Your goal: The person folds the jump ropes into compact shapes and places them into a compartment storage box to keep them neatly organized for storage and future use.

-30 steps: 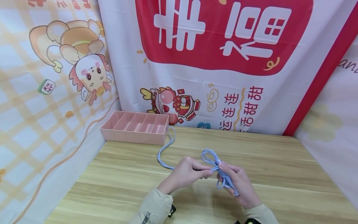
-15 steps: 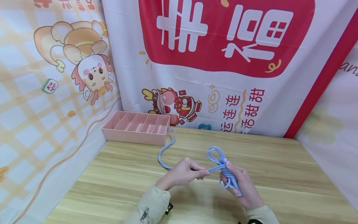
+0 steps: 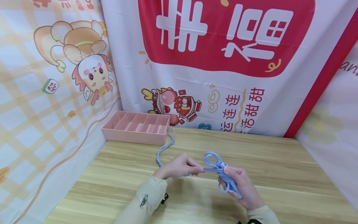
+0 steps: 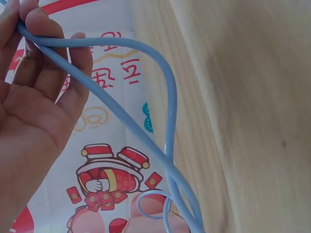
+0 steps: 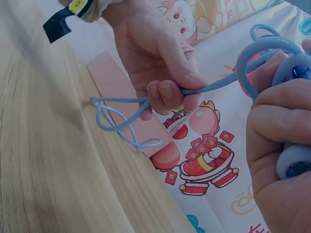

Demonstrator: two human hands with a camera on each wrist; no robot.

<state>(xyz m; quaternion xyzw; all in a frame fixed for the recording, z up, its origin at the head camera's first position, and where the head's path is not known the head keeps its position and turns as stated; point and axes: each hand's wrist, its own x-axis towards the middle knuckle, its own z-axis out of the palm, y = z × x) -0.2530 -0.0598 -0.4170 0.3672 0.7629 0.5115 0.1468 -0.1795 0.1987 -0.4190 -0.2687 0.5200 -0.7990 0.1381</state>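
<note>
A light blue cord is wound into a bundle (image 3: 220, 171), with a loop sticking out at its top and a smaller loop lower down. My right hand (image 3: 244, 185) grips this bundle, thumb pressed on its wraps. To its left, my left hand (image 3: 180, 166) pinches the cord between thumb and fingertips, with a short straight stretch running across to the bundle. In the left wrist view, two strands of cord (image 4: 116, 110) run down from the pinching fingers. The trailing cord (image 3: 165, 147) curves back over the table beside the pink box; part is hidden behind the left hand.
A pink box (image 3: 134, 137) with several compartments stands at the table's back left. The wooden table (image 3: 268, 155) is bordered by printed cloth (image 3: 126, 77) at the back and both sides.
My left hand has moved left along with its pinched cord, and my right hand slightly right with the bundle. The stretch of cord between them is longer than a second ago.
</note>
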